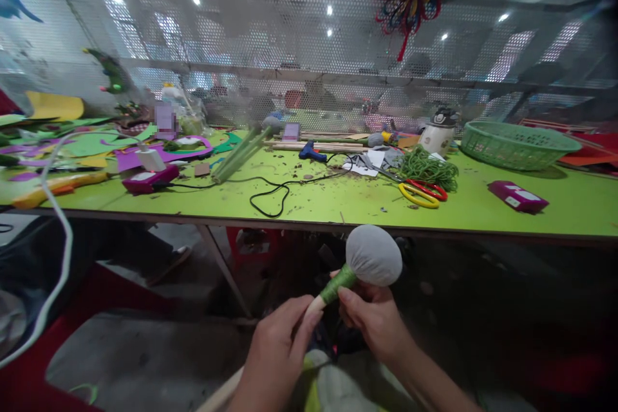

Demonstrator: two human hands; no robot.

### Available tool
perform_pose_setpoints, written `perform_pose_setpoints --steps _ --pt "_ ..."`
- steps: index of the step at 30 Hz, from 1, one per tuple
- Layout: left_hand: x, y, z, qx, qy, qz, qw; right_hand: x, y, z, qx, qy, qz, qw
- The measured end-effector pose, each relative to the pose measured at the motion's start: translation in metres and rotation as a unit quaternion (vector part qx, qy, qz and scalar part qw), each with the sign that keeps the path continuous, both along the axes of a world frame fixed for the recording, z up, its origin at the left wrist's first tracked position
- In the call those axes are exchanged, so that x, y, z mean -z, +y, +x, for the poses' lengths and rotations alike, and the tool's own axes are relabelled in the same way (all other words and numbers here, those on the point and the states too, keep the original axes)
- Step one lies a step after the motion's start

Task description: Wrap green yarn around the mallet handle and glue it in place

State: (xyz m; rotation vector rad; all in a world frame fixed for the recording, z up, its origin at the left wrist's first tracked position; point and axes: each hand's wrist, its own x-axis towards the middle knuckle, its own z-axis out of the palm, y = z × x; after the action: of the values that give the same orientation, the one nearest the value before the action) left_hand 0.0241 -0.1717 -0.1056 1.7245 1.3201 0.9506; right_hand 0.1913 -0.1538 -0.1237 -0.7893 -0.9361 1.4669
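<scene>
A wooden stick with a round head wrapped in pale grey cloth, much like a mallet (374,255), is held tilted in front of the table edge. Green cord is wound tightly round its neck, just below the head. My left hand (282,341) is closed round the bare wood under the cord, and the stick runs on past it toward the lower left. My right hand (371,312) pinches the green winding with thumb and fingers, close under the head. Whether a loose cord end lies between those fingers I cannot tell.
Across the green table (338,206) lie red-and-yellow-handled scissors (420,193), a heap of green cord (427,167), a blue glue gun (313,152) with a black cable and a purple box (518,196). A green basket (519,145) stands right; coloured sheets (96,141) lie left. A white cable hangs at left.
</scene>
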Motion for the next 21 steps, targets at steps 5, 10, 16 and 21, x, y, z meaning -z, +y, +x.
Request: perform_pose_setpoints --steps 5,10,16,21 --pt "-0.014 -0.006 -0.004 0.091 -0.072 -0.155 0.981 -0.001 -0.005 0.005 -0.034 -0.002 0.008 0.999" --pt "-0.019 0.002 -0.003 0.145 -0.191 -0.327 0.914 -0.004 -0.006 0.008 -0.033 -0.023 0.01 0.999" --pt "-0.006 0.004 0.002 0.022 -0.057 -0.111 0.992 0.0 -0.003 0.005 0.002 -0.051 -0.029 0.998" --pt "-0.017 0.0 0.002 0.088 -0.095 -0.181 0.975 -0.002 -0.005 0.006 -0.053 -0.004 -0.015 0.998"
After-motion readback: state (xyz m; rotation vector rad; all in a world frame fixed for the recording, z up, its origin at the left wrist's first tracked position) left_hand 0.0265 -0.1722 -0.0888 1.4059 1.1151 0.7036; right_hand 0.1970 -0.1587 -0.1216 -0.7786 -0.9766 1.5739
